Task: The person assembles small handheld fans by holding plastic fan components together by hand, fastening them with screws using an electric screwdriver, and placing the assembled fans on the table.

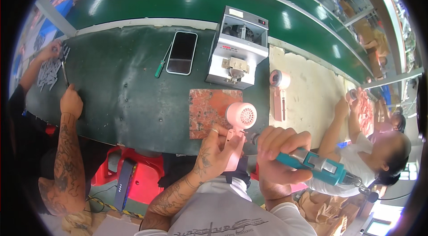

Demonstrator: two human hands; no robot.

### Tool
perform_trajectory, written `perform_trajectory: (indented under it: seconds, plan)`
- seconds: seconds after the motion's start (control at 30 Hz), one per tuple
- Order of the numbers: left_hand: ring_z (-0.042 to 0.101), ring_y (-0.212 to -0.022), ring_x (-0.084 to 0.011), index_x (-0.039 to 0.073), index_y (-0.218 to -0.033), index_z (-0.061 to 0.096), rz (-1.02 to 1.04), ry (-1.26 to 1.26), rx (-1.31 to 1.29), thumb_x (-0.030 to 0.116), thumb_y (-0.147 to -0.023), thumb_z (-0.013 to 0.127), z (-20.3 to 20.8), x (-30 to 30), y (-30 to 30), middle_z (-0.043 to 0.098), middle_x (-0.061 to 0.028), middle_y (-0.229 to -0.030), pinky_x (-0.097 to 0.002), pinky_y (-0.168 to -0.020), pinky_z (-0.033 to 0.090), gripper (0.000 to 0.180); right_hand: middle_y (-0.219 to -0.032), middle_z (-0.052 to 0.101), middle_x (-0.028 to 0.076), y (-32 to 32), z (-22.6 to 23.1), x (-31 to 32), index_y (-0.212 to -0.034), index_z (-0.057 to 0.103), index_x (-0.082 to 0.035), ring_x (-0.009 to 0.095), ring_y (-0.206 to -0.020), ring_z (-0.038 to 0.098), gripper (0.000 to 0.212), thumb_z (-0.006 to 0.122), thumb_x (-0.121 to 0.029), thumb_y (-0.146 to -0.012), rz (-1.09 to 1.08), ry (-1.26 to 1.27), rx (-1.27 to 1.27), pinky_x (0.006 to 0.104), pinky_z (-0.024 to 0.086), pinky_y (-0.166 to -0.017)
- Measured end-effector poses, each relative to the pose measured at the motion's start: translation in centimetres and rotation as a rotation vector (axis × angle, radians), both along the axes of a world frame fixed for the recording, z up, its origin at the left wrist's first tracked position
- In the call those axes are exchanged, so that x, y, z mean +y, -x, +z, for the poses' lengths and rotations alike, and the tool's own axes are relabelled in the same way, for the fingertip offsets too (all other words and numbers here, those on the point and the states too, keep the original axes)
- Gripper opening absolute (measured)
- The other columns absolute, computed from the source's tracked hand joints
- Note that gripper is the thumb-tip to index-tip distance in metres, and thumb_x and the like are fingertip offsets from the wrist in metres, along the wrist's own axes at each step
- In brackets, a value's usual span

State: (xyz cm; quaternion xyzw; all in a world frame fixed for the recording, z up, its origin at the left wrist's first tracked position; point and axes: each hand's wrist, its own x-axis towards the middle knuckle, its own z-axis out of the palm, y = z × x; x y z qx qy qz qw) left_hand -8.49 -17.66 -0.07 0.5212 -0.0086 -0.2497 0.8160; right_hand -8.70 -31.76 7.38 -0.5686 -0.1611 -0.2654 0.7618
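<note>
A pink handheld fan (241,116) with a round, slotted head is gripped by its handle in my left hand (213,151), above the near edge of the green work mat (147,98). My right hand (281,153) is wrapped round a teal and silver electric screwdriver (312,164). Its tip end is close to the fan's hinge; whether it touches a screw I cannot tell. Behind the fan lies a worn red square pad (209,111). A grey screw feeder machine (238,51) stands beyond the pad.
A phone (182,53) and a green-handled screwdriver (159,69) lie left of the machine. Another pink fan (280,95) rests on the beige surface at right. Co-workers handle grey parts (48,73) at left and pink parts (366,113) at right. A green conveyor (147,2) runs behind.
</note>
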Motion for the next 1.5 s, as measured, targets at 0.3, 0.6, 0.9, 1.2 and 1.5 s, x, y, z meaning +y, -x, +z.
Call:
perform_trajectory:
  seconds: [0.3, 0.6, 0.9, 1.2, 1.5]
  plan:
    - [0.069, -0.078, -0.0221, 0.003, -0.125, 0.054, 0.033, 0.211, 0.251, 0.04, -0.113, 0.04, -0.2, 0.9, 0.5, 0.07, -0.0215, -0.107, -0.0337, -0.067, 0.058, 0.041, -0.088, 0.062, 0.01, -11.6, 2.2, -2.2, -0.137, 0.048, -0.003, 0.027, -0.083, 0.063, 0.072, 0.062, -0.062, -0.098, -0.363, -0.041, -0.361, 0.0403, 0.053, -0.078]
    - [0.068, -0.09, -0.0219, 0.0, -0.139, 0.052, 0.042, 0.402, 0.309, 0.043, -0.113, 0.033, 0.1, 1.4, 1.4, 0.067, -0.0216, -0.125, -0.0346, -0.077, 0.056, 0.054, -0.106, 0.063, 0.009, -10.0, 0.0, -4.9, -0.15, 0.039, -0.003, 0.03, -0.117, 0.06, 0.08, 0.068, -0.055, -0.097, -0.316, 0.073, -0.068, 0.0413, 0.052, -0.087]
    - [0.051, -0.139, -0.0298, 0.003, -0.152, 0.041, 0.077, 0.493, 0.283, 0.029, -0.112, 0.047, -1.0, 0.3, 1.9, 0.046, -0.0191, -0.157, -0.0501, -0.115, 0.042, 0.049, -0.136, 0.056, 0.019, -1.4, -5.5, -3.9, -0.156, 0.027, 0.006, 0.03, -0.129, 0.055, 0.081, 0.063, -0.043, -0.103, -0.476, 0.304, 0.348, 0.0459, 0.039, -0.112]
    - [0.055, -0.132, -0.0183, -0.006, -0.145, 0.048, 0.055, 0.326, 0.141, 0.006, -0.107, 0.055, -2.2, -1.8, 5.5, 0.06, -0.0134, -0.138, -0.0368, -0.114, 0.042, 0.041, -0.128, 0.06, 0.021, 7.2, -5.0, -2.2, -0.133, 0.057, 0.0, 0.042, -0.115, 0.059, 0.07, 0.089, -0.011, -0.071, -0.335, 1.037, 0.322, 0.0501, 0.049, -0.098]
    - [0.068, -0.111, -0.0339, -0.001, -0.12, 0.069, -0.288, -0.095, -0.73, 0.003, -0.087, 0.077, 4.9, -2.2, 2.0, 0.067, -0.0194, -0.129, -0.0401, -0.097, 0.054, 0.035, -0.084, 0.063, 0.006, 12.1, -3.1, -10.4, -0.084, 0.06, -0.006, 0.016, -0.068, 0.057, 0.05, 0.051, -0.052, -0.101, -1.014, 1.09, 0.129, 0.0341, 0.045, -0.06]
